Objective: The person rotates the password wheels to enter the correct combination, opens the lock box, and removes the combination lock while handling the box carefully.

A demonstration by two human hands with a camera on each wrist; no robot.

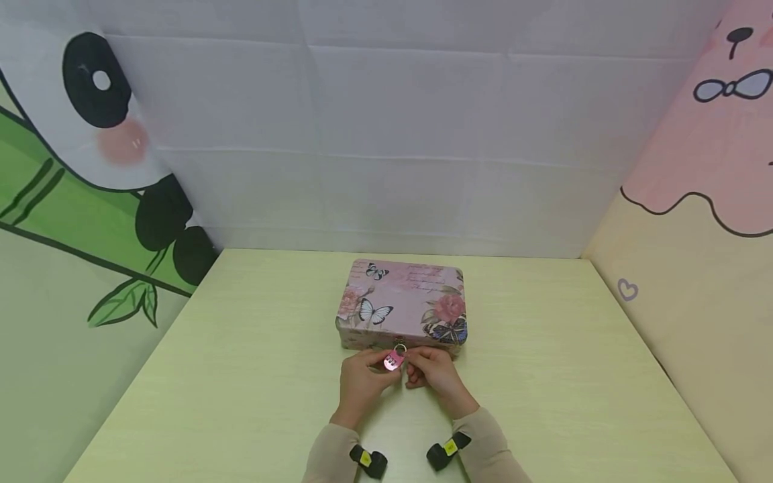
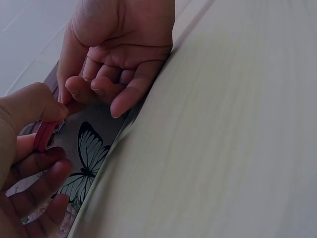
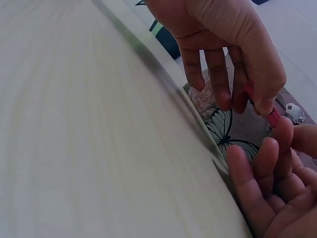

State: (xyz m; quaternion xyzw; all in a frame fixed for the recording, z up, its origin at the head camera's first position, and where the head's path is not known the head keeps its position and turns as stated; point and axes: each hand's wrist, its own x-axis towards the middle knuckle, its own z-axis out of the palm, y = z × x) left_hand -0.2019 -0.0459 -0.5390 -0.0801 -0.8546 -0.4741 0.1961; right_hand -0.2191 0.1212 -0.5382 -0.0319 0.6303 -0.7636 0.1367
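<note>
A pink combination padlock [image 1: 393, 361] with small number dials and a silver shackle is at the front of a pink tin box [image 1: 407, 295], just below its clasp. My left hand [image 1: 361, 384] pinches the padlock body between thumb and forefinger, the other fingers loosely bent in the left wrist view. From the other side, my right hand [image 1: 445, 380] has its thumb and forefinger closed together at the padlock's edge by the shackle, its remaining fingers curled. In the right wrist view a silver clasp [image 3: 295, 113] shows on the box front; fingers hide part of the padlock [image 3: 273, 118].
The box, printed with butterflies and roses, sits lid down on a pale yellow table [image 1: 241, 376]. Behind the table hangs a white cloth [image 1: 398, 134]. Painted side walls stand at left and right. Black straps [image 1: 368, 461] with yellow labels circle both wrists.
</note>
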